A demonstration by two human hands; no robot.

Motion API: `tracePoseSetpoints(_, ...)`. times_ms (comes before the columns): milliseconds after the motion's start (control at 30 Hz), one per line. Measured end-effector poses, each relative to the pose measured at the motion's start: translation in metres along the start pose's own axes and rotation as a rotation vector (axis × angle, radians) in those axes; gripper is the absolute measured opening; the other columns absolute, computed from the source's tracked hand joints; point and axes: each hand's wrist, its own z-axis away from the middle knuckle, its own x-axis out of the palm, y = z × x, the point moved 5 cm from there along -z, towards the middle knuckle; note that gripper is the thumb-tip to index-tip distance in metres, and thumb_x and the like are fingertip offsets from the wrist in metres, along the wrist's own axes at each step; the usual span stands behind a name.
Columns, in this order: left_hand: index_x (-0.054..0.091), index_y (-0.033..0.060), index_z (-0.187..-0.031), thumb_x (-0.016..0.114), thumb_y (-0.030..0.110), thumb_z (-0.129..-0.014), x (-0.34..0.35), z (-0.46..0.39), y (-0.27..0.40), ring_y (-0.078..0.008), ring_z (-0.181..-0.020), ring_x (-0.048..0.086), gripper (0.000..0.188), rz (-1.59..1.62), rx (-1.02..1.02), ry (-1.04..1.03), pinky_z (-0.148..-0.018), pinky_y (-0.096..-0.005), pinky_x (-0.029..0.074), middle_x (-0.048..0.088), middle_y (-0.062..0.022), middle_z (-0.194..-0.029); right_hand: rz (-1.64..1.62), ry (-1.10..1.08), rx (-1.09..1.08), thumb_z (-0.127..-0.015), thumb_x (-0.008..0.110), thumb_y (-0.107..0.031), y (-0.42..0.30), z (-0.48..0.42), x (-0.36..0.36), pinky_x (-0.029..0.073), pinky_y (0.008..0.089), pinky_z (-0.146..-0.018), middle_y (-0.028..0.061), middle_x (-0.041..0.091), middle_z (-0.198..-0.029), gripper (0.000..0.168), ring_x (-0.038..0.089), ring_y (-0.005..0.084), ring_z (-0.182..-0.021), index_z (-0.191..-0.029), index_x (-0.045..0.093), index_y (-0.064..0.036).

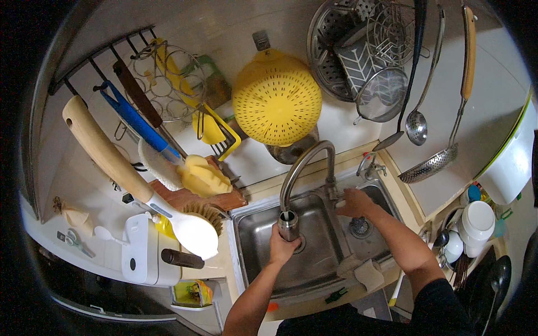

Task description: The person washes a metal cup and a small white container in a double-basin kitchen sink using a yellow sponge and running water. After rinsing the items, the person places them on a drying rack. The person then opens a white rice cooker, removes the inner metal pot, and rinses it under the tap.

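Note:
My left hand (282, 248) is closed around a metal bottle (288, 227), held upright over the large basin of a stainless steel double sink (269, 269). The bottle's open mouth is right under the spout of the curved faucet (300, 161), and a stream of water seems to run into it. My right hand (355, 202) is at the faucet's lever (339, 203), at the divider near the small basin. Its fingertips touch or nearly touch the lever; the exact grip cannot be told.
Above hang a yellow colander (277, 98), a mesh strainer (381, 94) and a wooden-handled skimmer (467, 54). At left hang a large white spoon (195, 233) and a brush (204, 214). White bowls (478, 222) stand at right; a small tap (372, 168) is behind the small basin. A cloth (370, 275) lies on the front edge.

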Motion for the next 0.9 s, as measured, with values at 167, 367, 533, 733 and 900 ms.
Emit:
tracePoseSetpoints(167,0.043,0.0028,-0.115,0.082,0.013,-0.061,-0.002,0.002,-0.008,-0.0259,-0.098,0.058,0.067,0.012,-0.02,0.021,-0.085,-0.0355,0.046,0.06,-0.0146,-0.105,-0.135,0.206,0.179,-0.075,0.064,-0.046,-0.009,0.016,-0.019,0.049,0.0377,-0.083,0.0241,0.056,-0.115,0.054,0.06,0.0363,-0.096,-0.1,0.066,0.002)
tracePoseSetpoints(367,0.043,0.0019,-0.115,0.082,0.012,-0.061,0.007,-0.002,-0.014,-0.0253,-0.1,0.058,0.068,0.047,-0.008,-0.002,-0.086,-0.0357,0.045,0.06,-0.0147,-0.106,-1.168,0.095,0.52,-0.085,0.057,-0.034,0.03,0.012,0.027,0.052,0.0371,-0.069,0.0147,0.061,-0.097,0.029,0.062,0.0246,-0.087,-0.095,0.066,-0.008)
tracePoseSetpoints(533,0.042,0.0011,-0.115,0.082,0.012,-0.061,0.003,-0.001,-0.019,-0.0269,-0.102,0.058,0.068,0.015,-0.013,0.003,-0.088,-0.0372,0.045,0.059,-0.0155,-0.107,-1.606,0.127,0.576,-0.083,0.054,-0.039,0.009,0.016,0.007,0.052,0.0333,-0.061,0.011,0.062,-0.09,0.036,0.062,0.021,-0.077,-0.093,0.061,-0.005)
tracePoseSetpoints(733,0.042,0.0014,-0.116,0.081,0.013,-0.062,0.005,0.0,0.002,-0.0268,-0.1,0.058,0.068,-0.052,-0.065,-0.007,-0.086,-0.0375,0.045,0.06,-0.0148,-0.105,-2.001,0.078,0.469,-0.084,0.05,-0.039,0.018,-0.005,0.01,0.051,0.0353,-0.061,0.0091,0.063,-0.084,0.034,0.061,0.0201,-0.071,-0.09,0.058,-0.007)
tracePoseSetpoints(900,0.042,0.0015,-0.116,0.082,0.013,-0.062,0.006,0.001,-0.025,-0.0256,-0.098,0.058,0.068,0.044,-0.04,0.011,-0.086,-0.037,0.045,0.059,-0.0144,-0.105,-1.885,0.325,0.418,-0.084,0.052,-0.037,-0.002,-0.001,0.007,0.05,0.0344,-0.06,0.0079,0.063,-0.084,0.032,0.061,0.021,-0.073,-0.091,0.058,-0.008)
